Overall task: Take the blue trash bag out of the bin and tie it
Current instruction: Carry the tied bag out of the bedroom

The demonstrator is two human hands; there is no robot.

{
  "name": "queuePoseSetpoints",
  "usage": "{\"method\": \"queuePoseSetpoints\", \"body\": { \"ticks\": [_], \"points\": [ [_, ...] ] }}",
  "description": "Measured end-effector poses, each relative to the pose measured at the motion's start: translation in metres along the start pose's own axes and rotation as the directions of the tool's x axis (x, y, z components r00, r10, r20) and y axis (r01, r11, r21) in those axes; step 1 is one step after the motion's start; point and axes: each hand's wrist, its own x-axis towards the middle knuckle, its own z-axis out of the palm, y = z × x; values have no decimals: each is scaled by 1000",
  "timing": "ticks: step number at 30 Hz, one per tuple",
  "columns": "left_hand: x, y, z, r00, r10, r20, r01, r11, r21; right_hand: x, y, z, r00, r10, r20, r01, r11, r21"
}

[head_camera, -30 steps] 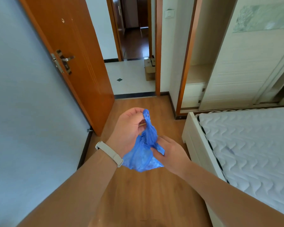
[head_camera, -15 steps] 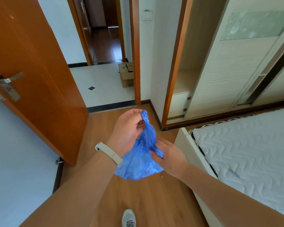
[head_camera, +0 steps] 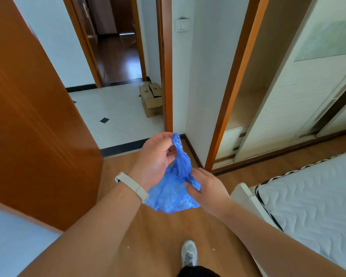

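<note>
The blue trash bag (head_camera: 171,193) hangs in front of me at waist height, small and crumpled, its top gathered into a twisted neck. My left hand (head_camera: 156,158), with a pale band on its wrist, pinches the upper end of that neck and holds it up. My right hand (head_camera: 205,189) grips the other loose end low at the right of the neck, thumb pressed on the plastic. The bin is not in view.
An open orange door (head_camera: 38,116) stands at my left. The doorway ahead leads to a white tiled floor with a cardboard box (head_camera: 152,98). A bed with a white mattress (head_camera: 312,206) lies at my right, a sliding wardrobe (head_camera: 298,92) beyond. My shoe (head_camera: 189,252) is on the wooden floor.
I have walked forward toward the doorway; the door has slid past on the left and my shoe has come into view. Both hands keep the same hold on the bag.
</note>
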Motion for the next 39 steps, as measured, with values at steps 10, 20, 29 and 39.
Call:
{"method": "queuePoseSetpoints", "body": {
  "ticks": [10,20,29,39],
  "points": [
    [178,14,-60,1000,-19,-21,22,993,119,176,65,46,997,-30,78,23,995,95],
    [336,43,-82,999,-48,-23,53,955,293,343,133,58,984,-86,153,66,989,132],
    [482,44,-103,996,-90,24,78,947,311,455,195,73,998,1,67,-9,994,110],
    [673,13,-151,945,-288,154,206,892,401,568,283,122,944,328,35,-327,944,-36]
  ]
}}
